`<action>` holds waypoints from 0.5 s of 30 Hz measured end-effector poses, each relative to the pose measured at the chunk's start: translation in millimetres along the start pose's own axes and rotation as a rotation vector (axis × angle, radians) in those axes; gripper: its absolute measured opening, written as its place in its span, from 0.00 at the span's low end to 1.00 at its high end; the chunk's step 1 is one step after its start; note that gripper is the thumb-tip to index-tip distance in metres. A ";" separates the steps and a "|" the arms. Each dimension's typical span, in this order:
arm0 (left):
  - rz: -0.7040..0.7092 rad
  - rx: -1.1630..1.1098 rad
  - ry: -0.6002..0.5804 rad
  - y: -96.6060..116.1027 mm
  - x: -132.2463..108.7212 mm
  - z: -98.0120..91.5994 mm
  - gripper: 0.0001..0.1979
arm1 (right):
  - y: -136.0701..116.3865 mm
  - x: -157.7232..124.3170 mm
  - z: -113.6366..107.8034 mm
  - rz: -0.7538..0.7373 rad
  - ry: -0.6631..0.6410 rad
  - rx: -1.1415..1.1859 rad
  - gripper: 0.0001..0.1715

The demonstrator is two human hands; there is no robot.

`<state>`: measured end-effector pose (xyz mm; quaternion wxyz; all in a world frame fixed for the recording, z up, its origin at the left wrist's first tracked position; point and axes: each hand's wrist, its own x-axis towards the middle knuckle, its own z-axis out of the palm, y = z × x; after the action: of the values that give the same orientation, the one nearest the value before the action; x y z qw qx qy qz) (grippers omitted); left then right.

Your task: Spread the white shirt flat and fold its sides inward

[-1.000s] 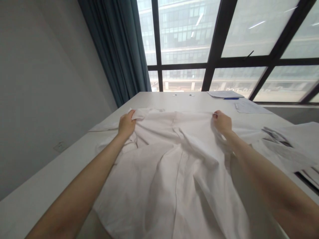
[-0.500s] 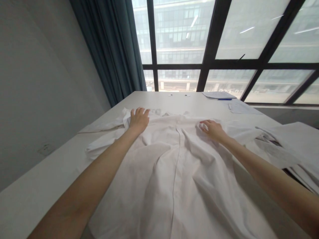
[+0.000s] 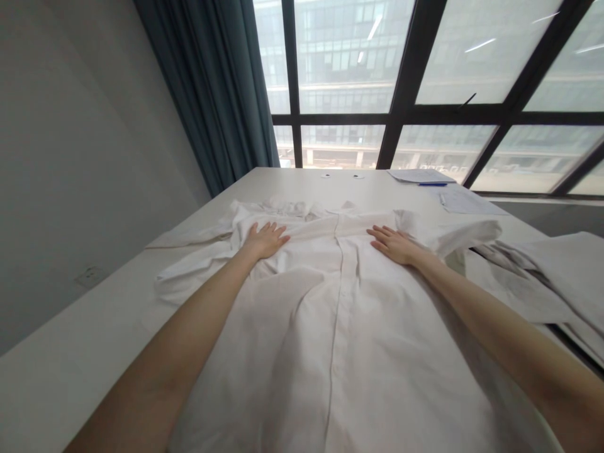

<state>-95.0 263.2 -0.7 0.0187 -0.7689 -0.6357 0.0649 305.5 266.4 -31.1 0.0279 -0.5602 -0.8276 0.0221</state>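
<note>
A white button-front shirt (image 3: 368,340) lies spread with its front up, its button strip running down the middle and its upper end pointing away from me. My left hand (image 3: 268,240) rests flat on the upper left of the shirt, fingers spread. On the upper right, my right hand (image 3: 392,244) lies flat on the cloth, fingers stretched towards the button strip. Creases run through the fabric left of the strip, while the right half looks smoother. Bunched cloth shows at the far end, beyond both hands.
The shirt lies on a white table (image 3: 292,182). At the right is a pile of white and dark-edged cloth (image 3: 557,270). Papers (image 3: 419,175) and a blue pen (image 3: 433,184) lie at the far right. A blue curtain (image 3: 212,88) and a window stand behind; a grey wall is left.
My right hand has let go of the bunched cloth and now lies flat. My left hand has come slightly nearer and flattened. The shirt's right side is smoother.
</note>
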 end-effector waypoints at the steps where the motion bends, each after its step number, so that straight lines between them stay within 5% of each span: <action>1: -0.008 -0.004 -0.004 -3.0 3.5 2.3 0.30 | 3.8 2.2 -0.6 -0.017 -0.003 0.001 0.36; 15: -0.071 -0.016 -0.018 -11.9 16.0 4.5 0.28 | 11.9 6.9 -1.6 -0.020 0.018 -0.100 0.34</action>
<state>-104.2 280.9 -5.1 0.0090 -0.7454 -0.6632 0.0660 314.1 277.3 -30.2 0.0078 -0.5529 -0.8328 -0.0245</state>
